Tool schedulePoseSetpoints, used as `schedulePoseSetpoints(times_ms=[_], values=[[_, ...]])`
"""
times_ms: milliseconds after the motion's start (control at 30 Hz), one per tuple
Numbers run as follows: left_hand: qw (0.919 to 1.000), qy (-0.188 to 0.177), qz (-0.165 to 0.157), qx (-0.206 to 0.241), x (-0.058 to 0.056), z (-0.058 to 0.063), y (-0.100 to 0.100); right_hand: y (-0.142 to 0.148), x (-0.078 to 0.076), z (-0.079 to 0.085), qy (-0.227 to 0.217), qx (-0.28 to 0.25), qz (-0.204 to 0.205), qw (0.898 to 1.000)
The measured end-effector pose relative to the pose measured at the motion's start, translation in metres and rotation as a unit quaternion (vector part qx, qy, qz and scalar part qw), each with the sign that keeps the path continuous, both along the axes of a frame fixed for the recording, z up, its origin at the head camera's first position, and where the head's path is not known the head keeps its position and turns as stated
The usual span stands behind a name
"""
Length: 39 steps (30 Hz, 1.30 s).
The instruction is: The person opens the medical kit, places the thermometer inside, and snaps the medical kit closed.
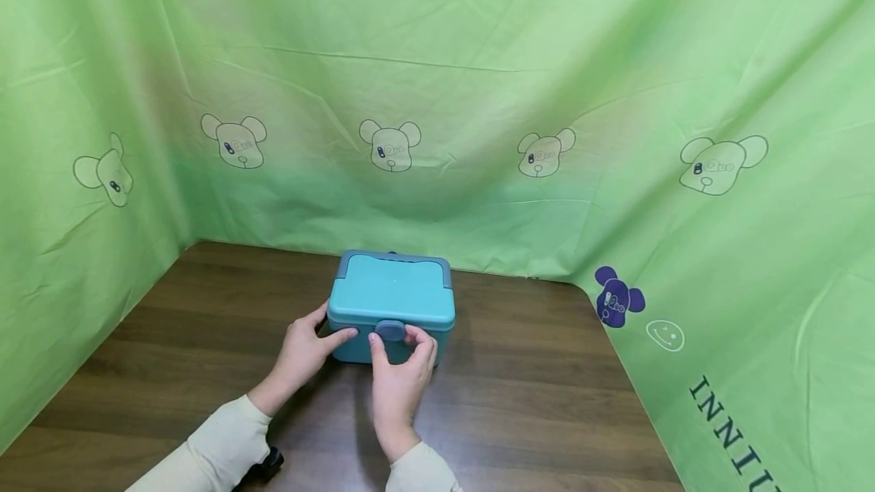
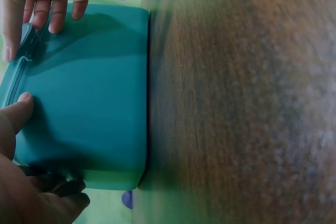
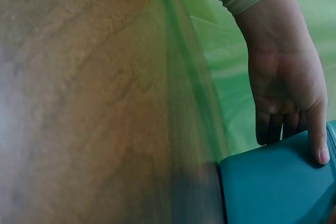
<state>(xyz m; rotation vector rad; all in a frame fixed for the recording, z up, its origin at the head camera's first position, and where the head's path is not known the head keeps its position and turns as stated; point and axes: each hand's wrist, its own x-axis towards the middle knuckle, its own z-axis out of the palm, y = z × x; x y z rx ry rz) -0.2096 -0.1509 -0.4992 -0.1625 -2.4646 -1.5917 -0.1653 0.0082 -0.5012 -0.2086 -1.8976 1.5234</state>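
Note:
A teal lidded box (image 1: 391, 287) with a blue-grey handle folded around the back of its lid stands upright on the table. My left hand (image 1: 299, 355) holds its left front corner, thumb on the front face and the other fingers along the left side. At the front, my right hand (image 1: 402, 393) pinches the blue-grey latch (image 1: 390, 330), its thumb at the left edge and fingers at the right. The lid sits down on the box. In the left wrist view the latch (image 2: 25, 40) shows between the right thumb and fingers. The box's inside is hidden.
The dark wooden table (image 1: 540, 386) reaches toward me and to both sides of the box. Green printed cloth (image 1: 465, 203) hangs behind the table and along its sides, close behind the box. A black wrist device (image 1: 270, 463) shows by the left sleeve.

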Motion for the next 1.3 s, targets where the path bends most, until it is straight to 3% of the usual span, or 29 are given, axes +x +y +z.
schedulePoseSetpoints(times_ms=[633,1300], values=[[1.0,-0.005,-0.001,-0.003,0.0006,0.0014,0.0004,-0.0007,-0.0032,0.0035,-0.003,0.023,-0.02,1.0],[0.9999,-0.001,-0.002,-0.017,0.0012,0.0008,-0.0008,-0.0008,0.0006,0.0047,-0.02,0.021,-0.015,0.999]])
